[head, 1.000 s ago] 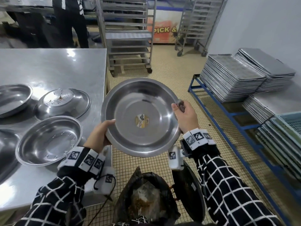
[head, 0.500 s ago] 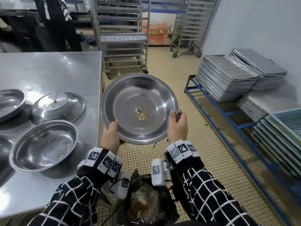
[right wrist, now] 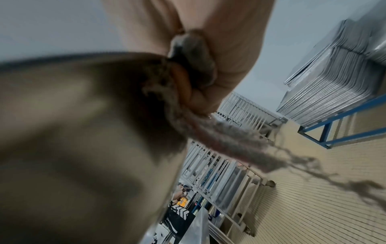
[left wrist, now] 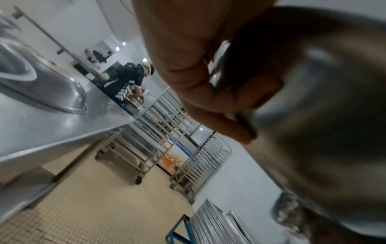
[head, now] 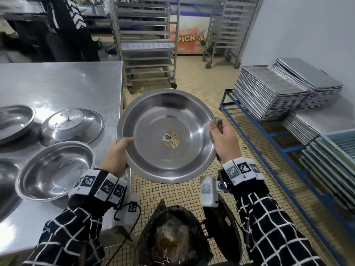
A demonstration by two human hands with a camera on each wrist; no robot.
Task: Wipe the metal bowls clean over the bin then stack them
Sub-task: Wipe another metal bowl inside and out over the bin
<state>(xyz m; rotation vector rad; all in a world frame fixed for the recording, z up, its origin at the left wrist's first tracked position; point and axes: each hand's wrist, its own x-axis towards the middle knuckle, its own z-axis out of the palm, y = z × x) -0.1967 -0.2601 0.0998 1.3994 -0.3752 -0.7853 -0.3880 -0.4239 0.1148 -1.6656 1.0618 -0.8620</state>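
A wide metal bowl point(head: 167, 135) with a yellow sticker in its bottom is held in the air above the floor, beyond the bin point(head: 172, 239). My left hand point(head: 117, 154) grips its left rim, thumb inside point(left wrist: 208, 102). My right hand point(head: 222, 139) holds the right rim and pinches a grey cloth point(head: 218, 121) against it; the cloth point(right wrist: 208, 118) trails down under the bowl point(right wrist: 83, 132). On the steel table point(head: 63, 83) lie an upright bowl point(head: 55, 169), an overturned bowl with crumbs point(head: 71, 125) and another bowl point(head: 13, 121) at the left edge.
The black-lined bin holds brown waste, its lid point(head: 222, 231) tipped open to the right. Wheeled tray racks point(head: 146, 45) stand behind. Stacks of metal trays point(head: 278, 89) sit on a blue frame point(head: 269, 135) at the right. A person in black point(head: 69, 27) stands beyond the table.
The bowl has tilted flatter and its face has turned more toward me; both hands have kept their hold on the rim. My view has shifted slightly to the right.
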